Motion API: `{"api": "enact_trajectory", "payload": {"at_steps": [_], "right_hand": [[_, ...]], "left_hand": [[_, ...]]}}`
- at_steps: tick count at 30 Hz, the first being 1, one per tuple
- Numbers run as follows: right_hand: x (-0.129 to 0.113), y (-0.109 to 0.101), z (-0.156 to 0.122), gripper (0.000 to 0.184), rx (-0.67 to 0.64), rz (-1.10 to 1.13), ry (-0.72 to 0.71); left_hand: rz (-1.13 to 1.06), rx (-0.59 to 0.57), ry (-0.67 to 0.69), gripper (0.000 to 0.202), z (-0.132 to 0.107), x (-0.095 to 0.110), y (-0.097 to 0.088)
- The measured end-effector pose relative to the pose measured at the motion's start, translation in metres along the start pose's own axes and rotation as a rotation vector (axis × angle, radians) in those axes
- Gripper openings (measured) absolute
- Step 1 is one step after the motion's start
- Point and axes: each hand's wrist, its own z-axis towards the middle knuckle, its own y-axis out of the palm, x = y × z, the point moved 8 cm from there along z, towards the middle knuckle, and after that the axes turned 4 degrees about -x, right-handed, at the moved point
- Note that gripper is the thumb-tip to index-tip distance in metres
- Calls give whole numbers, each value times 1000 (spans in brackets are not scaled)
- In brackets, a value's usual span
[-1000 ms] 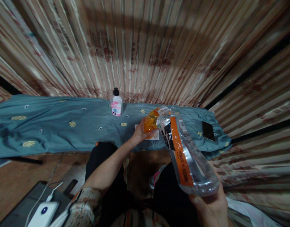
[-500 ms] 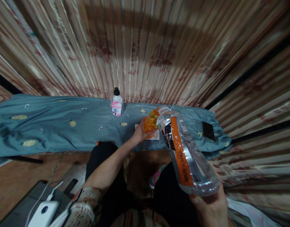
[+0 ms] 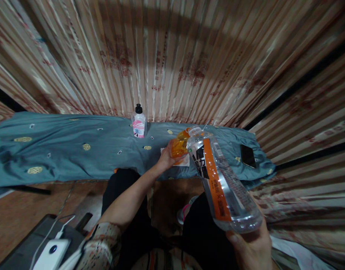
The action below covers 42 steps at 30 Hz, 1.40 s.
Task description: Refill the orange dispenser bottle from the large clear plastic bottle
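Note:
My left hand (image 3: 167, 156) is wrapped round an orange see-through container (image 3: 179, 145) above the cloth-covered bench. In my right hand (image 3: 251, 242) is a large clear plastic bottle (image 3: 220, 183) with an orange, black and silver label, gripped near its base. The bottle tilts, its mouth up and to the left, right at the rim of the orange container. Whether the two rims touch I cannot tell. A white, partly orange packet or sheet (image 3: 185, 162) lies under the container, half hidden by my left hand.
The bench wears a blue-green cloth (image 3: 105, 150) with pineapple prints. A white pump-style bottle (image 3: 139, 125) with a black cap stands at its back; a phone (image 3: 248, 156) lies at the right. A white power bank (image 3: 52, 255) with a cable sits lower left. A pleated curtain (image 3: 161, 56) hangs behind.

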Motion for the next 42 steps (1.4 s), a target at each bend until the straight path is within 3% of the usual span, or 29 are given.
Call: {"api": "enact_trajectory", "payload": {"at_steps": [42], "right_hand": [[2, -7, 4, 123, -61, -138, -72]], "left_hand": [[-53, -6, -36, 84, -1, -1, 1]]}}
